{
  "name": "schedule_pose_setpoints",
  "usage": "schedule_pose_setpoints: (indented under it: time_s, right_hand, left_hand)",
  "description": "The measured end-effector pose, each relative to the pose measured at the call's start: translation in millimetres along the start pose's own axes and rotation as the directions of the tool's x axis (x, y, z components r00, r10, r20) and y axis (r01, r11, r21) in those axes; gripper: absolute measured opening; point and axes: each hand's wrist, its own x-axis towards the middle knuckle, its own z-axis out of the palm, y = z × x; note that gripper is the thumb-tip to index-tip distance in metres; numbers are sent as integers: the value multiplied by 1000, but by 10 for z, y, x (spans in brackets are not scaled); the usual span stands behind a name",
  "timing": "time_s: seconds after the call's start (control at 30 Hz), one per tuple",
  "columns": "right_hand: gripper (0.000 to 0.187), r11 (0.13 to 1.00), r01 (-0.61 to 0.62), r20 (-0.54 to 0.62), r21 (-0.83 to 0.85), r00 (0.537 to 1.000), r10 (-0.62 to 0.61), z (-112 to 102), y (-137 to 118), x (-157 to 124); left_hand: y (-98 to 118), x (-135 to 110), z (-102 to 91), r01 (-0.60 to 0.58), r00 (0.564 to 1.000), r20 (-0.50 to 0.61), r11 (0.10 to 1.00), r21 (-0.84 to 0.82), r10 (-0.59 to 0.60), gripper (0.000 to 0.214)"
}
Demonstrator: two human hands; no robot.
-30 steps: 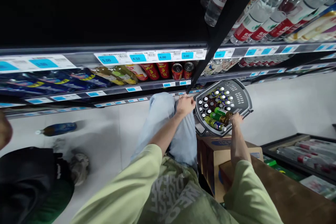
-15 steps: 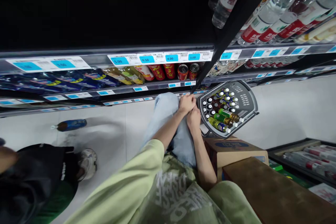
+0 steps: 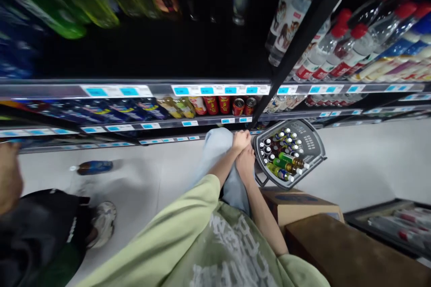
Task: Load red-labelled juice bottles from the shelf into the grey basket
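My left hand (image 3: 241,139) and my right hand (image 3: 245,160) rest together on my jeans (image 3: 217,141) at knee height, the left one slightly farther forward. Their fingers look curled in against each other, and I see no item in either; the fingertips are partly hidden. Just right of them, a grey shopping basket (image 3: 311,161) stands on the floor. It holds several dark bottles with white caps, standing upright. A green-labelled bottle (image 3: 285,161) and a yellow-green bottle (image 3: 278,171) lie tilted at its near side.
Shelves of drinks run across the front, with red cans (image 3: 238,106) low down and clear water bottles (image 3: 290,22) higher. A blue-labelled bottle (image 3: 96,167) lies on the floor at left, near another person's shoe (image 3: 103,224) and hand (image 3: 9,179). Cardboard boxes (image 3: 306,208) stand at right.
The view has tilted up, showing more bottles on the upper shelf. My hands stay together on my knee. The other person's hand at the left edge has come further into view.
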Motion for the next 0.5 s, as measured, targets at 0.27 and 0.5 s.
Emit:
schedule_pose_setpoints:
  time_s: [0.27, 0.5]
  right_hand:
    - [66, 995, 23, -98, -100, 995, -33, 84, -5, -4]
    - [65, 985, -76, -129, -158, 990, 55, 174, -6, 170]
  left_hand:
    - [43, -68, -285, 69, 996, -48, 981, -181, -79, 23]
    - [-23, -468, -275, 0, 998, -59, 922, -387, -25, 38]
